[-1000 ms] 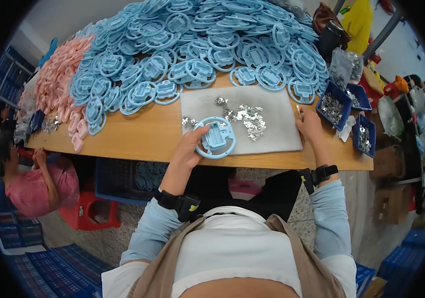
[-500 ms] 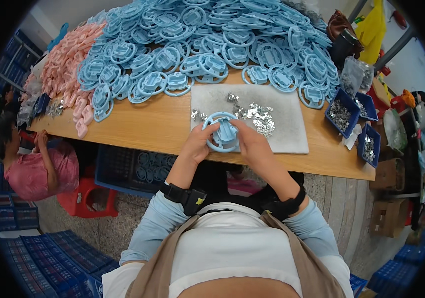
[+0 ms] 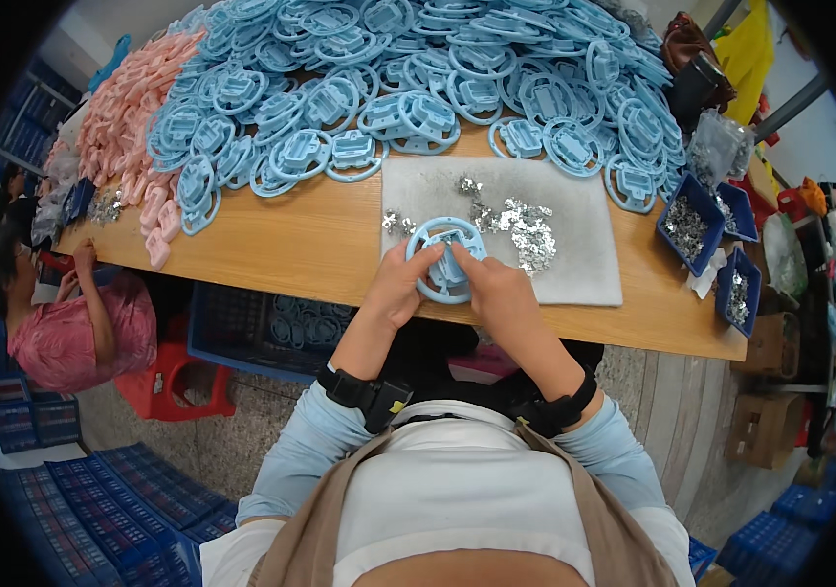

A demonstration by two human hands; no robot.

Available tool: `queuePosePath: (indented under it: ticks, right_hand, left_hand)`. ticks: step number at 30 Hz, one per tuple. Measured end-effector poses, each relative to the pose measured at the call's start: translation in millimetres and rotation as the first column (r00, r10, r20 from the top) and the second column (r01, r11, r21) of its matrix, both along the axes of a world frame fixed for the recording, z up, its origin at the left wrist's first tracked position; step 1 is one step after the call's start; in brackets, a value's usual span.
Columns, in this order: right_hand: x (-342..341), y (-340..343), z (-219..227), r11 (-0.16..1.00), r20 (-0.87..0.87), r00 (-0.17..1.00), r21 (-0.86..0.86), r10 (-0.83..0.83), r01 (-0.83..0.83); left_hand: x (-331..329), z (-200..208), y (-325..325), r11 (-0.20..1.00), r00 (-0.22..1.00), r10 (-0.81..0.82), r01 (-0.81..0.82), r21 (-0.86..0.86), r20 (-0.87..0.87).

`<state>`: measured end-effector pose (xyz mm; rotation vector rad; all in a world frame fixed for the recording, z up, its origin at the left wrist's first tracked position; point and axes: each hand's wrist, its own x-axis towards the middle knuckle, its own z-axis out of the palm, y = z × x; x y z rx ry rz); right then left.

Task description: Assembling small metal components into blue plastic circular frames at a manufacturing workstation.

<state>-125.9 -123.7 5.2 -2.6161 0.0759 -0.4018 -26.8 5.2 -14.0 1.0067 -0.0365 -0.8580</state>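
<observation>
A light-blue plastic toy steering wheel (image 3: 445, 278) is held in front of me, over the near edge of a pale grey mat (image 3: 589, 259). My left hand (image 3: 398, 286) grips the left side of its ring, thumb laid toward the hub. From the other side my right hand (image 3: 502, 293) holds it, with the thumb pressed on the hub; the fingers underneath are mostly hidden. Whether a small metal piece lies under the thumbs I cannot make out. Just beyond the wheel, small shiny metal pieces (image 3: 532, 235) lie scattered on the mat.
Similar blue wheels (image 3: 428, 117) are heaped across the back of the wooden table (image 3: 281, 259). Pink plastic parts (image 3: 134, 112) are piled at left. Blue bins of metal pieces (image 3: 687, 230) stand at right. Another person (image 3: 86, 328) sits at left, beside a blue crate (image 3: 227, 333).
My right thumb has shifted inward onto the hub, and my left thumb lies further across the wheel. The wheel's tilt has changed slightly. The view has shifted a little.
</observation>
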Motion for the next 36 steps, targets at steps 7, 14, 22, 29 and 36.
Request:
queuePosePath:
  ticks: [7, 14, 22, 29, 36]
  right_hand:
    - [4.8, 6.2, 3.7, 1.0, -0.017, 1.0, -0.025, -0.018, 0.017]
    - [-15.1, -12.4, 13.1, 0.82, 0.11, 0.977, 0.565, -0.185, 0.092]
    - [-50.4, -32.5, 43.9, 0.718, -0.116, 0.976, 0.694, 0.187, -0.055]
    - [-9.4, -41.3, 19.3, 0.788, 0.021, 0.999, 0.615, 0.026, -0.034]
    - [16.7, -95.0, 5.4, 0.958, 0.07, 0.973, 0.201, -0.22, 0.202]
  left_hand:
    - [-3.0, 1.1, 1.5, 0.999, 0.999, -0.002, 0.0, 0.036, 0.044]
    - [-21.2, 19.1, -2.0, 0.986, 0.993, -0.005, -0.015, -0.167, -0.119]
    - [-38.1, 28.5, 30.2, 0.845, 0.845, -0.534, 0.534, 0.008, -0.005]
    - [-16.3, 18.0, 41.5, 0.917, 0.937, -0.342, 0.349, 0.192, -0.068]
    - [-19.8, 13.9, 56.4, 0.996, 0.993, 0.063, -0.068, -0.053, -0.096]
